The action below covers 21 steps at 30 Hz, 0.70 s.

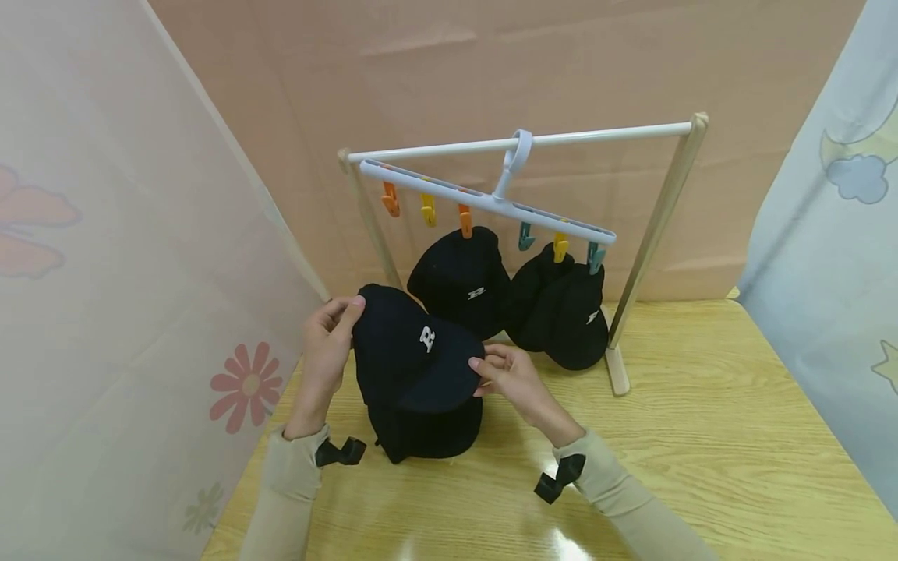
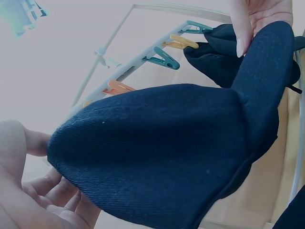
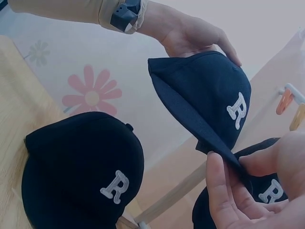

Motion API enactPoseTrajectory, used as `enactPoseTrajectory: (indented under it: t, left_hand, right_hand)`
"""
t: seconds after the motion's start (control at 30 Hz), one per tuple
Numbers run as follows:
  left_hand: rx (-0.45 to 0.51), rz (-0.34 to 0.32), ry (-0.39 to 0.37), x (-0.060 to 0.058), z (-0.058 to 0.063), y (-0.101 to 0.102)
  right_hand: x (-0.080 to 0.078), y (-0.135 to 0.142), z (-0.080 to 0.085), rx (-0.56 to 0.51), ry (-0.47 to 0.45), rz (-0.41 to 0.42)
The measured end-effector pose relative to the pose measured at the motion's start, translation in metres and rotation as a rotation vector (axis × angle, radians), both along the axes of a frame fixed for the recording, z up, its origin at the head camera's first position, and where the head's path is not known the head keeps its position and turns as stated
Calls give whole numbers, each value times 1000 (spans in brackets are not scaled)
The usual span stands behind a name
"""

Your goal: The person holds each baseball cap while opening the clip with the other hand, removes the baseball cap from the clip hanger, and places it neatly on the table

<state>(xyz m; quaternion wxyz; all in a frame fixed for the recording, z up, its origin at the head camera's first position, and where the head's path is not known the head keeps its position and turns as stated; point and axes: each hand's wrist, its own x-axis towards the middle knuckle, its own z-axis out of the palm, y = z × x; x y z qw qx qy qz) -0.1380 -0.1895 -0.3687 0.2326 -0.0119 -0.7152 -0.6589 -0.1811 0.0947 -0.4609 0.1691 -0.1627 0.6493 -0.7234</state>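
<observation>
Hanging caps (image 1: 456, 276) block passage beyond the held cap (image 1: 400, 351), but the table's right side (image 1: 730, 421) leaves room.

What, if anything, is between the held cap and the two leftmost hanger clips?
Nothing visible. In the head view, the held cap sits below the orange clip and yellow clip, with an open gap. The rear cap lies to the right; the left rack post seems to stand behind that path.
</observation>
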Motion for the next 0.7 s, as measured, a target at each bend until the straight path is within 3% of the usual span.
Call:
enactPoseTrajectory:
  t: [0.47,0.7]
  left_hand:
    - [-35,-45,-42,-2,-1,3]
    - [-34,-46,-51,-3,-9,3]
  right_hand:
    - [-3,5,-10,46,-21,-20]
    - [-3,8,-15,65,-32,-14]
